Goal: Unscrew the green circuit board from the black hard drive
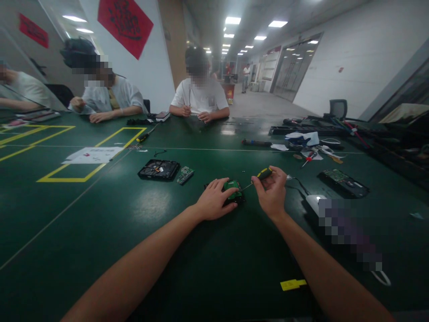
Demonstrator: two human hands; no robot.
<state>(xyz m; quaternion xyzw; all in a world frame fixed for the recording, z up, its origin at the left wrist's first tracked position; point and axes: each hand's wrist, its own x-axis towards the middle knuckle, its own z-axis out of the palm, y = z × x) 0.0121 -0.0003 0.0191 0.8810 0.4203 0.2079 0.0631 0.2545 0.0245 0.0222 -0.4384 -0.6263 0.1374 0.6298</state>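
Where it is: the small hard drive [239, 197] lies flat on the table [134, 232], right in front of you, with its green circuit board [232, 185] facing up.
Left hand: your left hand [214, 199] lies over the drive, with your fingers curled on its top and near side. It holds the drive down.
Right hand: your right hand [272, 192] is closed around the yellow and black handle of the screwdriver [264, 173]. The thin tip points left and meets the drive at the edge of the green board.
How it feels: the drive is likely hard, stiff and a bit heavy for its size. The metal case looks smooth, so it may slide on the shiny table top.
What can break: the green board looks thin and has tiny parts on it. It would be easy to scratch.
Where to hold: take it by the dark case sides, not by the board.
Table: it is dark green, flat and glossy, and the ceiling lights shine on it. Yellow tape lines [67, 179] mark boxes on the left.
Near you: an open hard drive [158, 170] and a loose circuit board [185, 175] lie just beyond your left hand. A yellow tag [293, 284] lies by your right arm.
Room: it is a long, bright hall. Other people [199, 96] sit across the table, well apart from you.
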